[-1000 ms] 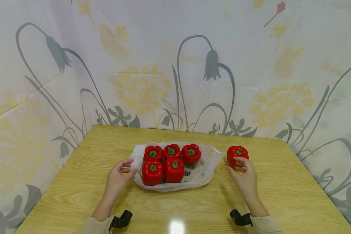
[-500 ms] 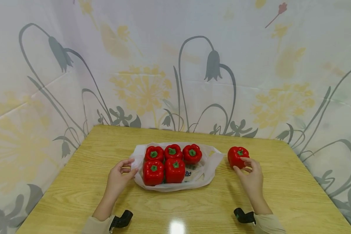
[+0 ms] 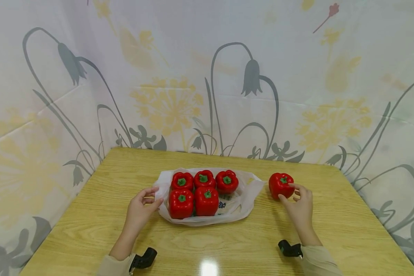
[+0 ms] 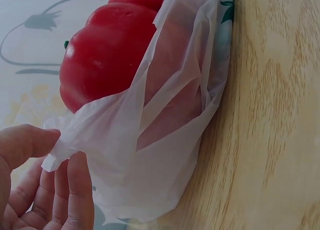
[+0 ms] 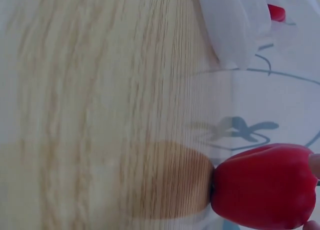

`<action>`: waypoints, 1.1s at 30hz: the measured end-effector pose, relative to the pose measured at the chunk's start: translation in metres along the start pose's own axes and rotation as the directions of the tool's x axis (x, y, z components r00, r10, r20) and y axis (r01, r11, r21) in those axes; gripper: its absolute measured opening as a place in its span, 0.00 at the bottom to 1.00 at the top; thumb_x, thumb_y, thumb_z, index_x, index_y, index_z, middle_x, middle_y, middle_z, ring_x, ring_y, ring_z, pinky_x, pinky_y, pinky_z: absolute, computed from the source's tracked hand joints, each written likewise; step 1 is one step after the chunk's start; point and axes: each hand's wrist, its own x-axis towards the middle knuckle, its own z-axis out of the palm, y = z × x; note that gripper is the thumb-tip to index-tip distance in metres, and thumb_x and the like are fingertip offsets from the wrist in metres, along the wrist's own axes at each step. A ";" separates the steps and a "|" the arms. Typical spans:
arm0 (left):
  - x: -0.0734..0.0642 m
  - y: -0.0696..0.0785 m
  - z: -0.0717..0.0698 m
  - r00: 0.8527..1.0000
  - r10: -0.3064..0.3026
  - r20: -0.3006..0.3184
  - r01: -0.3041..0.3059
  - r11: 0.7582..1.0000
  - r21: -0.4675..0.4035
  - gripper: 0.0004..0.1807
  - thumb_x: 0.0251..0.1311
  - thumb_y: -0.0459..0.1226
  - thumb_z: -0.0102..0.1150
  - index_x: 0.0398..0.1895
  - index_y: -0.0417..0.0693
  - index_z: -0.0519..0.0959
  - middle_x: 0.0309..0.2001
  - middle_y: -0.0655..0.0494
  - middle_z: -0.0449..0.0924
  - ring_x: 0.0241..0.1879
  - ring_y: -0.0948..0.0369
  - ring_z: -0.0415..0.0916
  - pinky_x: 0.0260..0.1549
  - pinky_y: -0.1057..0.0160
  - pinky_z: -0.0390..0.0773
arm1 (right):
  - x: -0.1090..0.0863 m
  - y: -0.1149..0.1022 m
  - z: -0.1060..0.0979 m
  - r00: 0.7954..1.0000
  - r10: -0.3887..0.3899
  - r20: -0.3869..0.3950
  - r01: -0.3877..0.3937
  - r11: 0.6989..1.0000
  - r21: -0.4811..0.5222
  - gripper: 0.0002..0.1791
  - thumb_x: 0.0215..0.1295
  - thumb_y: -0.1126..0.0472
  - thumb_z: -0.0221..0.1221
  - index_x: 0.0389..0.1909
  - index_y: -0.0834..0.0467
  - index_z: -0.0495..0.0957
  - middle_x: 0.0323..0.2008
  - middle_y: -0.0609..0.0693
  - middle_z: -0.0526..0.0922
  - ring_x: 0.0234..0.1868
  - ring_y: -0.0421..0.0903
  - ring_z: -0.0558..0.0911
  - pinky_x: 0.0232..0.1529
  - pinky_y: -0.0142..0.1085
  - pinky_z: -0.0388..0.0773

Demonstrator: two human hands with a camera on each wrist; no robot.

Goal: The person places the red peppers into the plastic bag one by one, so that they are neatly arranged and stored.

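Note:
Several red bell peppers [image 3: 207,201] stand in two rows in a white plastic bag [image 3: 249,201], green stems up. My left hand [image 3: 141,207] pinches the bag's left edge between thumb and fingers; the left wrist view shows the bunched plastic [image 4: 150,172] there. A separate bell pepper [image 3: 278,187] stands upright on the table to the right of the bag. Beside it is my right hand [image 3: 301,207], thumb and fingers spread apart at its near right side. In the right wrist view that pepper [image 5: 262,187] rests on the table, with fingertips [image 5: 315,165] at its top edge, mostly out of frame.
A wooden table [image 3: 207,241] lies under everything. Behind and at both sides hangs a flower-patterned cloth [image 3: 179,76]. The bag's loose right flap [image 3: 257,188] reaches toward the separate pepper. A black camera mount sits on each wrist.
My right hand has drawn off to the right from the separate pepper, which stays where it was. The left hand has kept its hold on the bag.

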 end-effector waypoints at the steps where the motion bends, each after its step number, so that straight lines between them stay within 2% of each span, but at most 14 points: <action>1: 0.000 0.000 0.000 1.000 -0.001 0.000 0.001 1.000 0.002 0.20 0.54 0.30 0.64 0.52 0.37 0.75 0.44 0.44 0.71 0.37 0.59 0.72 0.31 0.68 0.80 | 0.001 0.001 0.000 1.000 0.010 0.008 -0.010 1.000 0.004 0.24 0.53 0.71 0.65 0.50 0.71 0.69 0.51 0.68 0.62 0.48 0.62 0.67 0.47 0.51 0.71; 11: -0.002 0.004 0.000 1.000 0.008 -0.001 -0.008 1.000 -0.018 0.21 0.55 0.31 0.64 0.52 0.35 0.74 0.43 0.45 0.70 0.37 0.61 0.72 0.30 0.68 0.80 | 0.012 0.007 0.002 0.989 0.102 0.103 -0.102 0.995 -0.001 0.30 0.55 0.65 0.65 0.56 0.69 0.65 0.56 0.68 0.57 0.53 0.64 0.64 0.49 0.50 0.70; 16: 0.000 0.002 0.000 1.000 0.001 0.000 -0.001 1.000 -0.011 0.21 0.54 0.31 0.65 0.52 0.37 0.75 0.43 0.46 0.70 0.38 0.59 0.71 0.31 0.66 0.80 | 0.014 0.008 0.004 0.988 0.118 0.101 -0.117 0.993 -0.010 0.29 0.55 0.65 0.65 0.55 0.69 0.65 0.55 0.68 0.57 0.52 0.63 0.64 0.47 0.47 0.70; 21: -0.001 0.001 0.001 0.999 0.038 -0.011 -0.038 0.999 -0.011 0.20 0.54 0.31 0.65 0.51 0.36 0.75 0.41 0.46 0.70 0.36 0.58 0.71 0.30 0.63 0.81 | 0.014 0.009 0.004 0.989 0.123 0.084 -0.121 0.992 -0.023 0.28 0.55 0.66 0.65 0.54 0.69 0.66 0.54 0.68 0.59 0.50 0.63 0.66 0.46 0.45 0.71; 25: -0.001 0.002 0.001 0.999 0.036 -0.015 -0.036 0.999 -0.010 0.20 0.54 0.32 0.65 0.51 0.35 0.75 0.41 0.46 0.70 0.36 0.59 0.71 0.29 0.64 0.81 | 0.015 0.009 0.004 0.990 0.117 0.075 -0.115 0.993 -0.025 0.27 0.55 0.66 0.65 0.53 0.69 0.66 0.53 0.67 0.60 0.49 0.62 0.68 0.47 0.45 0.72; 28: -0.001 0.002 0.000 1.000 0.011 -0.007 -0.011 1.000 -0.010 0.21 0.55 0.32 0.65 0.52 0.35 0.74 0.43 0.45 0.70 0.38 0.59 0.71 0.30 0.65 0.81 | 0.014 0.010 0.005 0.991 0.115 0.069 -0.114 0.993 -0.016 0.26 0.54 0.66 0.66 0.52 0.69 0.67 0.53 0.67 0.60 0.49 0.62 0.68 0.43 0.33 0.72; 31: 0.000 0.001 0.000 1.000 -0.009 0.001 0.009 1.000 -0.012 0.23 0.55 0.33 0.65 0.53 0.35 0.73 0.45 0.45 0.70 0.38 0.59 0.71 0.31 0.66 0.80 | 0.013 0.013 0.005 0.991 0.117 0.062 -0.117 0.993 -0.008 0.27 0.54 0.66 0.66 0.52 0.69 0.67 0.53 0.66 0.61 0.49 0.61 0.68 0.37 0.19 0.65; 33: 0.001 0.001 0.000 1.000 -0.020 0.003 0.020 1.000 -0.016 0.23 0.55 0.33 0.65 0.54 0.35 0.73 0.45 0.46 0.70 0.38 0.60 0.70 0.31 0.67 0.80 | 0.012 0.014 0.005 0.992 0.112 0.056 -0.112 0.994 -0.001 0.27 0.54 0.66 0.66 0.52 0.69 0.67 0.53 0.66 0.61 0.49 0.61 0.68 0.34 0.14 0.61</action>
